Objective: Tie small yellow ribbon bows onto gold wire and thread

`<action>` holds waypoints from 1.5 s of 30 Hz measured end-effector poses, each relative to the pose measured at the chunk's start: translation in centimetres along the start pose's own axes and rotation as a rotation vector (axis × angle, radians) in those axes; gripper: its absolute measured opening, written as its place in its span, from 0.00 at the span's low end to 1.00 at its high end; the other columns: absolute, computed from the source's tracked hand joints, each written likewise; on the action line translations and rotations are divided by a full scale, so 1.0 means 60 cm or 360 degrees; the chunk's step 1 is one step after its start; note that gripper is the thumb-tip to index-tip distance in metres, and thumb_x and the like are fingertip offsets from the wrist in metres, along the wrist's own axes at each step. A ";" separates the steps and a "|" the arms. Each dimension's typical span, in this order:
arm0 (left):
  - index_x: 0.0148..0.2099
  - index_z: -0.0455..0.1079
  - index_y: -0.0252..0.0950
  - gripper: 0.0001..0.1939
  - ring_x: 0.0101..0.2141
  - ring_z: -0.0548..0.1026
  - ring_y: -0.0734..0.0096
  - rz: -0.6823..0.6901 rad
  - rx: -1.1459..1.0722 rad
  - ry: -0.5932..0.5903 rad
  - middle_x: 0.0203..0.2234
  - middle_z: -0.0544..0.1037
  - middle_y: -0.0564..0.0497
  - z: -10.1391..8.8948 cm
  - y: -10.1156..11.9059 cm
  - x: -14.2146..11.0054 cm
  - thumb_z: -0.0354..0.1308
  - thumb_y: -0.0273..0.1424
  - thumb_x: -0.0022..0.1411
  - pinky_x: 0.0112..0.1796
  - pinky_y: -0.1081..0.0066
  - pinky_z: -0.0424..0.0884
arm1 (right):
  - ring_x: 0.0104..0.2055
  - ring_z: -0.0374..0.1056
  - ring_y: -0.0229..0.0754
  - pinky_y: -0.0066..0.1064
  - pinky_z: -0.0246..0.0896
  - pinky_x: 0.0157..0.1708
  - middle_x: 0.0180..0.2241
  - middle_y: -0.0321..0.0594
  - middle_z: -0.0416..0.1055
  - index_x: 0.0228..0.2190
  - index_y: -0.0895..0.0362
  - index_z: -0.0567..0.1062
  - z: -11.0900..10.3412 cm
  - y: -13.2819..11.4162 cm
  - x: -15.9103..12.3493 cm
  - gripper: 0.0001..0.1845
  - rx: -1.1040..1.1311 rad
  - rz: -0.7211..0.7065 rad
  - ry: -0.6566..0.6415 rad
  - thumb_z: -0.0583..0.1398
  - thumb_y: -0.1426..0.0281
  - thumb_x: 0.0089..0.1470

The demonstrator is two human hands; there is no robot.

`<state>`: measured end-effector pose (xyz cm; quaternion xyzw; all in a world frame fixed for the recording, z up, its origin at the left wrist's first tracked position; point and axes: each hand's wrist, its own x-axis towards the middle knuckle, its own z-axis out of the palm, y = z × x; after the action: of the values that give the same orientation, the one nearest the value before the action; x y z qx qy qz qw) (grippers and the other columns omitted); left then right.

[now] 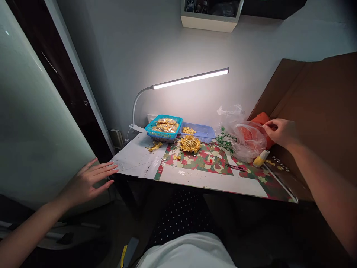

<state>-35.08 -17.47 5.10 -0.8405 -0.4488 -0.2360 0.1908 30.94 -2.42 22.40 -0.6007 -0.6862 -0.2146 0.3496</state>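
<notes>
My left hand point(97, 179) is spread flat in the air by the table's left front corner, holding nothing. At the right, my right hand point(283, 131) has thumb and fingers pinched at the edge of a clear plastic bag point(251, 143). Orange material point(260, 118) shows in and behind the bag. Beside the bag, a small white and yellow bottle point(261, 159) leans over. A gold flower-like ornament point(190, 144) sits mid-table, with a small gold bow-shaped piece point(176, 157) in front of it. Dark-and-pink tweezers point(235, 167) lie nearer the front edge.
A teal basket point(150, 126) holds wrapped gold pieces. Next to it, a blue-purple basket point(206, 131) contains small gold parts. A lit lamp point(192, 79) arches above. Cardboard point(320, 100) stands along the right side, and a wall shelf point(209, 23) hangs overhead.
</notes>
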 end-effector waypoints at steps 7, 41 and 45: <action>0.58 0.71 0.45 0.20 0.62 0.64 0.42 -0.0028 0.0119 -0.0255 0.65 0.63 0.42 0.007 0.019 0.002 0.55 0.40 0.65 0.59 0.28 0.31 | 0.25 0.68 0.46 0.37 0.63 0.31 0.24 0.45 0.75 0.18 0.54 0.69 -0.016 0.005 0.005 0.05 -0.0003 -0.0073 0.0045 0.58 0.70 0.42; 0.38 0.78 0.42 0.08 0.48 0.79 0.60 0.0216 0.0008 -0.0279 0.40 0.85 0.55 0.007 -0.010 -0.013 0.56 0.29 0.63 0.63 0.55 0.57 | 0.14 0.37 0.30 0.23 0.36 0.10 0.16 0.27 0.43 0.15 0.54 0.51 -0.051 -0.097 -0.050 0.14 0.1974 0.0749 -0.0064 0.55 0.70 0.37; 0.39 0.76 0.41 0.08 0.49 0.79 0.62 0.0247 0.0023 -0.0218 0.40 0.85 0.55 -0.003 0.015 -0.002 0.56 0.27 0.64 0.63 0.57 0.56 | 0.13 0.47 0.36 0.27 0.39 0.13 0.14 0.31 0.56 0.19 0.51 0.66 -0.048 -0.094 -0.097 0.06 0.1401 0.0573 -0.0171 0.61 0.71 0.37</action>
<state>-34.43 -18.10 5.07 -0.8856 -0.3959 -0.1593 0.1834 26.27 -9.44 20.70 -0.5151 -0.6139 0.1917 0.5666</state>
